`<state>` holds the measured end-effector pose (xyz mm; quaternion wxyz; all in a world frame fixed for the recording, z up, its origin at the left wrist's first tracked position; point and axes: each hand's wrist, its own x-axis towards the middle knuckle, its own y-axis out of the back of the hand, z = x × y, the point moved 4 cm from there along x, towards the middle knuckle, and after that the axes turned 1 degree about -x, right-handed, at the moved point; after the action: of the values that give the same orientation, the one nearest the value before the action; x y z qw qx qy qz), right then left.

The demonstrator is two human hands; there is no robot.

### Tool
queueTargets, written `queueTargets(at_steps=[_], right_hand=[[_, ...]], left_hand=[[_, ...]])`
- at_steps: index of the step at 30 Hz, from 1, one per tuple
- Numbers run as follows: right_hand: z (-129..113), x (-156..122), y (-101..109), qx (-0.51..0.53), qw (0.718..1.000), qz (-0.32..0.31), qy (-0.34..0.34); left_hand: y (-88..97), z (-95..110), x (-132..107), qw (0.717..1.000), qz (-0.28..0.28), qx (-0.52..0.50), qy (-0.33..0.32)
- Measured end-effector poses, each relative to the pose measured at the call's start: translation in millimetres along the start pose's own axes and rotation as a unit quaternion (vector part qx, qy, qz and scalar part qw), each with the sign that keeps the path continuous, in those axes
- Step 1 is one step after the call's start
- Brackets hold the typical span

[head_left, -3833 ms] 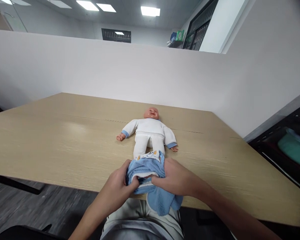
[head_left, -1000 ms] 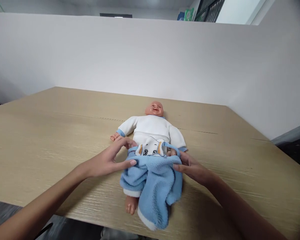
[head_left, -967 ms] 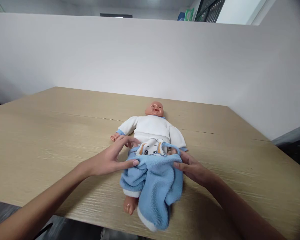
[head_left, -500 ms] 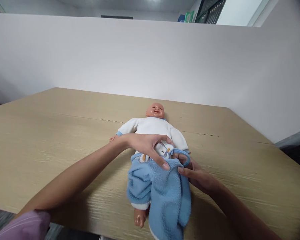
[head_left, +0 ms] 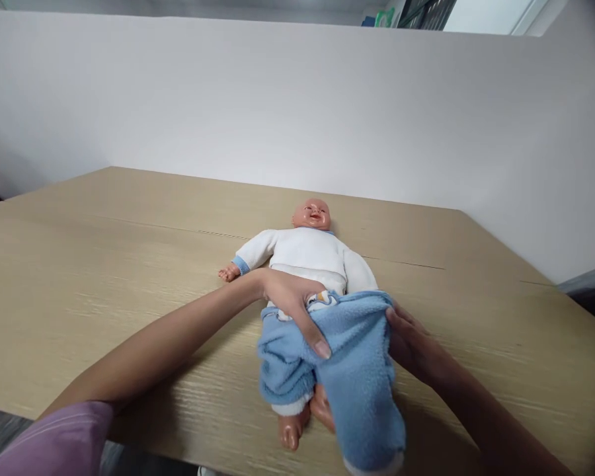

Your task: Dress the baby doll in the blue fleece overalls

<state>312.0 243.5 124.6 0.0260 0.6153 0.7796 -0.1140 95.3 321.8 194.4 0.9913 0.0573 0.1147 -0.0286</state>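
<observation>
A baby doll (head_left: 307,248) in a white long-sleeved top with blue cuffs lies on its back, its head away from me. Fuzzy blue pants (head_left: 361,370) with white hems cover the leg on the left, whose foot pokes out below. The doll's other foot (head_left: 322,406) shows bare between the two pant legs; the right pant leg hangs flat beside it. My left hand (head_left: 295,301) grips the front waistband, thumb outside on the fabric, fingers partly hidden. At the waistband's right side my right hand (head_left: 411,340) pinches the cloth, most fingers out of sight behind it.
The doll lies on a wide wooden table (head_left: 129,264) with a thin seam across it. A white partition wall (head_left: 277,106) rises behind the far edge. Dark floor (head_left: 143,456) shows past the near edge.
My right hand has drawn the waistband outward to the right, spreading the pants flat. The right pant leg has swung right, uncovering the doll's bare foot. My left hand keeps its hold.
</observation>
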Motion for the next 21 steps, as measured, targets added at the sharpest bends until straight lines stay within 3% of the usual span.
queueTargets(at_steps=[2, 6, 8, 10, 12, 14, 17, 21], right_hand=[[-0.9, 0.0, -4.5, -0.019, 1.000, -0.021, -0.009], [-3.8, -10.8, -15.6, -0.100, 0.970, -0.219, -0.013], [-1.2, -16.5, -17.3, -0.099, 0.956, -0.275, -0.029], [-0.8, -15.0, -14.7, -0.050, 0.974, -0.220, -0.022], [-3.2, -9.5, -12.1, 0.023, 0.993, -0.113, 0.005], [-6.0, -4.3, -14.4, 0.081, 0.996, -0.042, 0.020], [-7.8, 1.0, -22.9, 0.088, 0.996, -0.031, -0.006], [-13.0, -2.6, -19.8, -0.041, 0.997, -0.067, 0.004]], left_hand=[[2.1, 0.7, 0.9, 0.999, 0.031, -0.008, -0.039], [6.1, -2.0, 4.1, 0.992, 0.100, -0.031, -0.076], [8.2, -4.7, 5.7, 0.990, 0.116, -0.028, -0.081], [8.0, -7.1, 6.8, 0.993, 0.095, -0.020, -0.070], [5.0, -8.4, 7.0, 0.998, 0.048, -0.010, -0.040], [-0.8, -6.7, 6.4, 1.000, -0.006, 0.002, -0.018], [-8.3, -1.2, 6.2, 0.999, -0.040, 0.021, -0.020], [-6.1, 1.5, 8.3, 0.996, 0.012, 0.066, -0.063]])
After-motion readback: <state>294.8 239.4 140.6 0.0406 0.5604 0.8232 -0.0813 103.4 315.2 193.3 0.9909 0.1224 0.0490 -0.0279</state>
